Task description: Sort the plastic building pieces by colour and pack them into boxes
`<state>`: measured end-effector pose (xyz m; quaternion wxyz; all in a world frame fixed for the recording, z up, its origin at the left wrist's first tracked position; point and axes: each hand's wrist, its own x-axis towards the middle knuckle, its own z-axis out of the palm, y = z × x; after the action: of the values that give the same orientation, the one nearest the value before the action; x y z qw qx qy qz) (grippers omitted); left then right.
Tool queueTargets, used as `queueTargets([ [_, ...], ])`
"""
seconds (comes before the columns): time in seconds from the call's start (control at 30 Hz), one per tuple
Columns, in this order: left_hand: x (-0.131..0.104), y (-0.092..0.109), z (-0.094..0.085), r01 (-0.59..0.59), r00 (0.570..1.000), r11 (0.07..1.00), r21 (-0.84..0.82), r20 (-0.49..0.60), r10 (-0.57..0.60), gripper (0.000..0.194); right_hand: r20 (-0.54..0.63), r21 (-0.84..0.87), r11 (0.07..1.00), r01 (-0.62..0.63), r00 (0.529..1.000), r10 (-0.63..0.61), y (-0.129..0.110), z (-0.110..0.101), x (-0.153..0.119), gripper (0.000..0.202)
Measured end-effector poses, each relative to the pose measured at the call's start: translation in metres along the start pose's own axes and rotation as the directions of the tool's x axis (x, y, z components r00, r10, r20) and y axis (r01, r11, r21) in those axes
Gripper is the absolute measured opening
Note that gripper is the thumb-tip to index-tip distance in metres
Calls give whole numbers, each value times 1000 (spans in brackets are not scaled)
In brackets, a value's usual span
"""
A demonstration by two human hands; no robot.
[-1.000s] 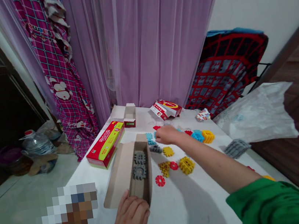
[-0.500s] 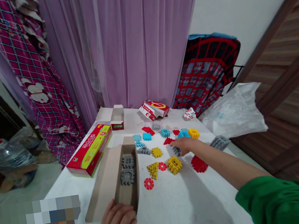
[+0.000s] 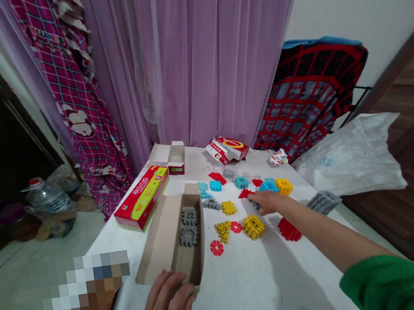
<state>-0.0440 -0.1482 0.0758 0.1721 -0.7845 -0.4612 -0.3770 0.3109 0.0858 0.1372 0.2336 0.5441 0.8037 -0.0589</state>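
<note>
My left hand (image 3: 166, 307) grips the near end of an open long cardboard box (image 3: 156, 234), fingers curled over its edge. Inside the box lie two grey toothed building blocks (image 3: 189, 227). Out among the loose pieces, my right hand (image 3: 267, 202) has its fingers closed on a grey building block (image 3: 255, 205), which they partly hide. Just beyond the fingertips is a red piece (image 3: 246, 193). Nearer me sits a yellow block (image 3: 253, 227), and to its left are a yellow triangular piece (image 3: 223, 231) and red notched discs (image 3: 216, 248).
A red and yellow carton (image 3: 142, 197) lies left of the open box. Farther back stand a small open box (image 3: 175, 158) and a red-white carton (image 3: 229, 149). Blue blocks (image 3: 268, 186), a red stack (image 3: 290, 229) and a grey stack (image 3: 324, 202) lie rightward, near a white plastic bag (image 3: 349, 155).
My view has turned left, so everything appears farther right. My left hand stays at the box's near end, and my right hand remains at the grey block.
</note>
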Motion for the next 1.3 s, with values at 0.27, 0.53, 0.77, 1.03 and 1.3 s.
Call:
queueTargets([
  [0.27, 6, 10, -3, 120, 993, 989, -83, 4, -120, 22, -248, -14, 962, 274, 931, -269, -66, -90, -46, 54],
  [0.53, 8, 11, -6, 131, 991, 986, -107, 27, -129, 23, -178, -187, 778, 600, 758, -628, -180, -109, -64, 53],
  [0.77, 9, 10, -8, 127, 991, 988, -85, 38, -124, 24, -86, -265, 713, 649, 720, -688, -209, -100, -55, 53],
  [1.03, 9, 11, -9, 160, 987, 980, -118, 32, -157, 23, -83, -236, 645, 727, 646, -759, -219, -81, -49, 57],
  [1.3, 7, 10, -7, 164, 986, 976, -139, 48, -159, 23, -121, -155, 676, 721, 665, -737, -209, -78, -40, 57],
])
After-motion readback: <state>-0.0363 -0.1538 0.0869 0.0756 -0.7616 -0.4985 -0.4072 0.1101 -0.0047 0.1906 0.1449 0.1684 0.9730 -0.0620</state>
